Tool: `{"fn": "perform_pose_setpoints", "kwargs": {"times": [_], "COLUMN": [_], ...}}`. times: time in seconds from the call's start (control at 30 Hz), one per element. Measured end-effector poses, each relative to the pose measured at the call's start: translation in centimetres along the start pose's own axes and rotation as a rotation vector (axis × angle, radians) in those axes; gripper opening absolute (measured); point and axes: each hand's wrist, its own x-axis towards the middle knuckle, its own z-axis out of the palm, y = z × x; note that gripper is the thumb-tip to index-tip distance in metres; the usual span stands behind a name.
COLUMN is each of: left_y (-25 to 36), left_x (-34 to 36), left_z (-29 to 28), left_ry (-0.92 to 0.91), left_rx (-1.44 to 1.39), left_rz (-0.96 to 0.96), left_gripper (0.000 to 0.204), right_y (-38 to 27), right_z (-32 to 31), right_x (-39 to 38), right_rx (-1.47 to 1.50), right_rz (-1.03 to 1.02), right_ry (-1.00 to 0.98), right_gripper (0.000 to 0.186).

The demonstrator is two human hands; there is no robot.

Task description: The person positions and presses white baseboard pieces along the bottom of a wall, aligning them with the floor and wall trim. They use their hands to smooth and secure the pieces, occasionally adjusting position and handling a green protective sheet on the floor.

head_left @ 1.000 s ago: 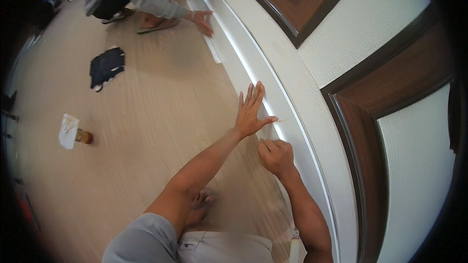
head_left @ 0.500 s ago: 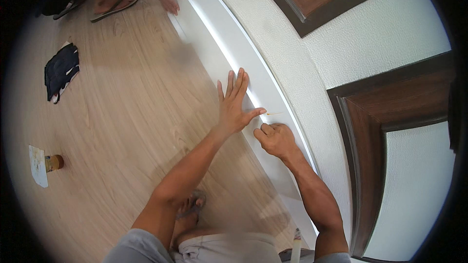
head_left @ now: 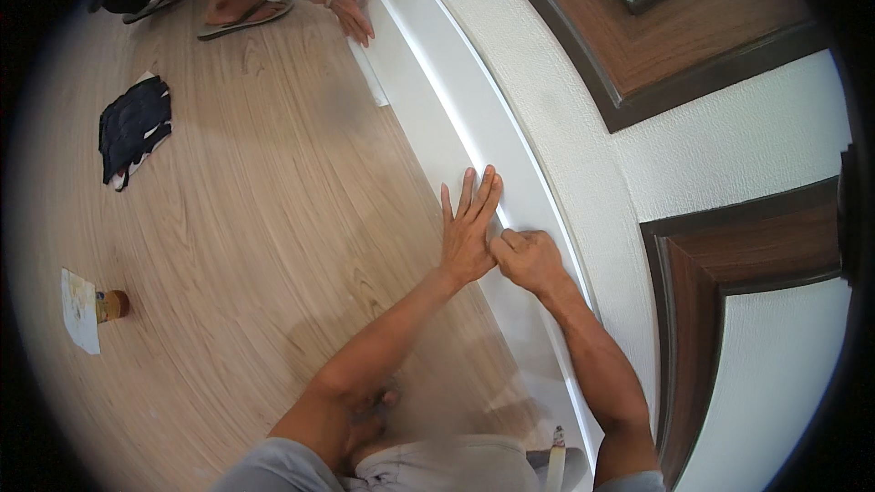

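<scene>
A long white skirting board (head_left: 415,114) runs along the foot of the wall. My left hand (head_left: 469,237) lies flat on it, open, with the fingers spread and pointing away from me. Just right of it, my right hand (head_left: 531,260) is closed in a fist, pressed against the board with its knuckles beside my left hand. Nothing sticks out of the fist. Farther up the board, another person's hand (head_left: 351,12) rests open on it, a bracelet at the wrist.
Dark folded cloth (head_left: 134,132) lies on the wood-grain floor (head_left: 264,219). Left of me are a white sheet (head_left: 80,314) and a small brown-topped container (head_left: 111,305). A white tube with a nozzle (head_left: 556,465) is near my right side. Brown framed panels (head_left: 693,246) cover the textured wall.
My left thumb has drawn in, and my fist now meets my left hand. A yellowish streak on the board beside the thumb is no longer visible. The view has shifted slightly.
</scene>
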Motion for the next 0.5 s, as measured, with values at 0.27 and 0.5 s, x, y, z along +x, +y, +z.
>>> {"fn": "perform_pose_setpoints", "kwargs": {"times": [0.27,0.5], "left_y": [-3.3,-5.3], "left_x": [2.6,4.9], "left_z": [-5.1,-3.3], "left_ry": [-0.042,-0.037], "left_rx": [-0.015,0.263], "left_rz": [0.016,0.036], "left_gripper": [0.103,0.094], "right_y": [-0.5,-2.3], "right_z": [-1.0,0.5], "right_x": [1.5,12.5], "right_rx": [-0.060,0.117], "right_rz": [0.130,-0.077], "right_ry": [-0.087,0.138], "right_gripper": [0.015,0.022]}}
